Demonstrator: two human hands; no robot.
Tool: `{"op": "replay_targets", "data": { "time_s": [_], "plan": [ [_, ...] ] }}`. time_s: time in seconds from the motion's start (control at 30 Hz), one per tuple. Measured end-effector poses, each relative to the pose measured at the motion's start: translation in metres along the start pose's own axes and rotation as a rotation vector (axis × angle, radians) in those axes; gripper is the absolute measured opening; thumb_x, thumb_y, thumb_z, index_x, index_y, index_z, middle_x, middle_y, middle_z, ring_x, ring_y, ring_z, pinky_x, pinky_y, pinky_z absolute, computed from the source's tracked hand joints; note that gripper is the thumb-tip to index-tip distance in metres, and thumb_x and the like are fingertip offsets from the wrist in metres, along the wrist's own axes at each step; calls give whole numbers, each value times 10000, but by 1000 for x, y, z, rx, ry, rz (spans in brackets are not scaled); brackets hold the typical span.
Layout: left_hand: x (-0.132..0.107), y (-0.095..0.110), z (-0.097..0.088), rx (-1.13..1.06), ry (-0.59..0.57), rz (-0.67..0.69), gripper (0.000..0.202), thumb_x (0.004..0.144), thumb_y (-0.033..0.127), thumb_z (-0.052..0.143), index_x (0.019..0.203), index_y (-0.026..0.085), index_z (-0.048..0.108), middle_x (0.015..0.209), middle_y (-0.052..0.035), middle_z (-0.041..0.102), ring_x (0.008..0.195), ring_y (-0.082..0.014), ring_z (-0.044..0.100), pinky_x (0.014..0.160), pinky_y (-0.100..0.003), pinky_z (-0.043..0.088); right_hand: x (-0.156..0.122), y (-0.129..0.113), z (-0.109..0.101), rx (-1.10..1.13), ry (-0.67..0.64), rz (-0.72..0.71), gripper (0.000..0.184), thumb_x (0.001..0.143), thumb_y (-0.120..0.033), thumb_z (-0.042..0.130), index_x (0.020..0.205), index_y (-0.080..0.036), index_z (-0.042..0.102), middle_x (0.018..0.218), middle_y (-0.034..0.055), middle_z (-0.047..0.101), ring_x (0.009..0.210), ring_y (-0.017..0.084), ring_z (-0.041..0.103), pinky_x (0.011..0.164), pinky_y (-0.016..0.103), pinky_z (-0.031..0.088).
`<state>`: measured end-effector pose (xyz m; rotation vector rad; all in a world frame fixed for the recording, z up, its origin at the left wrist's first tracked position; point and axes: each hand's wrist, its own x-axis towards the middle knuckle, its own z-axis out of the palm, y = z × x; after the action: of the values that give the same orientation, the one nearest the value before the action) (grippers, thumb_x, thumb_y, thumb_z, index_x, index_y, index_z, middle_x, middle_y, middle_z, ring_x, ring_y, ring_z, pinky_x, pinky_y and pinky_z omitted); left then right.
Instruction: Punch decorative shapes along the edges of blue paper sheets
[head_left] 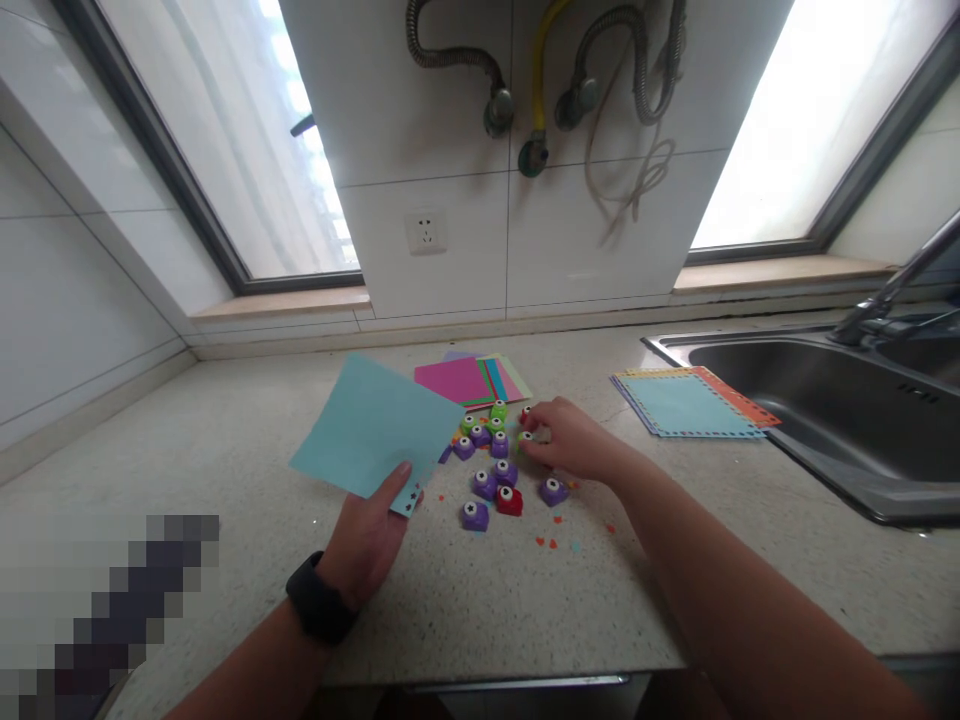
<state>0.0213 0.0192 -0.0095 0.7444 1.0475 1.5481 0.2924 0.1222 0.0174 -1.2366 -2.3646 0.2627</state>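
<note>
My left hand (375, 535) pinches a light blue sheet of paper (367, 420) near its lower right corner, thumb on top. A few small star-shaped holes show at that corner. My right hand (566, 438) has its thumb and fingers around a small green craft punch (526, 438), partly hidden by the fingers. A red punch (526, 412) stands just behind those fingertips. Between my hands sit several more craft punches, among them a purple one (475, 516), a red one (510, 500) and a green one (499, 409). A separate purple punch (554, 491) lies below my right hand.
Small paper cutouts (553, 544) are scattered on the speckled countertop (450, 610). Coloured sheets (450, 380) are stacked behind the punches. At the right lie sheets with punched edges (682, 402), beside a steel sink (817, 430) with a tap (877, 310). A tiled wall stands behind.
</note>
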Motion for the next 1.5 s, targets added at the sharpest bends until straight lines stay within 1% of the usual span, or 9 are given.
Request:
{"op": "replay_targets", "data": {
  "time_s": [0.13,0.23,0.5,0.67,0.8,1.0,1.27,1.4,1.5],
  "plan": [
    [-1,0,1,-20,-29,9,539,831,255,760,1326,324,559,1310,-17,666,1024,-183,678,732,-261,570,2,5,3,-44,-75,-58,131,831,-365,677,835,-237,701,850,60,718,878,251,624,879,421,445],
    [-2,-2,2,4,-39,13,555,834,266,760,1344,331,552,1307,-14,677,1018,-194,691,746,-277,584,10,-1,11,-1,14,-19,225,950,-348,544,1081,-237,689,1008,83,729,954,244,624,872,387,453],
    [-12,1,13,104,-56,44,571,817,264,780,1337,347,558,1397,3,626,1311,-236,556,1087,-372,472,23,-24,16,14,94,5,290,975,-291,513,1190,-208,689,1134,120,709,1074,263,601,956,396,404],
    [-18,4,29,163,-66,137,513,834,296,754,1314,332,576,1393,-6,629,1373,-235,494,1146,-379,407,12,-49,9,593,-78,-140,212,950,-304,537,1001,-198,713,921,41,717,818,177,631,734,290,478],
    [-20,1,28,238,-76,172,482,821,328,752,1281,281,613,1363,-57,648,1353,-277,514,1142,-428,406,11,-57,19,813,-29,-54,183,933,-303,547,914,-170,671,835,40,681,718,157,595,666,281,476],
    [-12,26,-7,20,-242,-83,399,862,542,627,1106,246,732,1145,-85,755,1220,-323,618,1045,-486,488,5,-37,9,778,-78,-105,173,933,-269,518,858,-169,637,775,9,630,682,133,558,640,256,458],
    [1,54,-29,332,-429,-233,332,739,355,829,1027,200,776,984,-101,791,888,-289,742,836,-412,569,9,-36,10,628,-159,-179,228,903,-305,601,714,-177,587,654,-35,544,608,110,503,566,218,403],
    [4,44,-23,401,-398,-196,330,791,353,792,1068,176,762,1030,-110,788,899,-287,745,878,-431,557,17,-23,12,460,-35,-117,359,1033,-331,364,985,-166,680,898,59,692,821,165,618,750,276,477],
    [10,31,-25,363,-356,-169,373,779,385,799,1083,173,758,1057,-112,786,921,-284,744,915,-434,550,21,-7,15,311,33,-96,333,992,-203,416,1204,-164,669,1157,133,682,1093,237,580,978,383,408]
  ]
}}
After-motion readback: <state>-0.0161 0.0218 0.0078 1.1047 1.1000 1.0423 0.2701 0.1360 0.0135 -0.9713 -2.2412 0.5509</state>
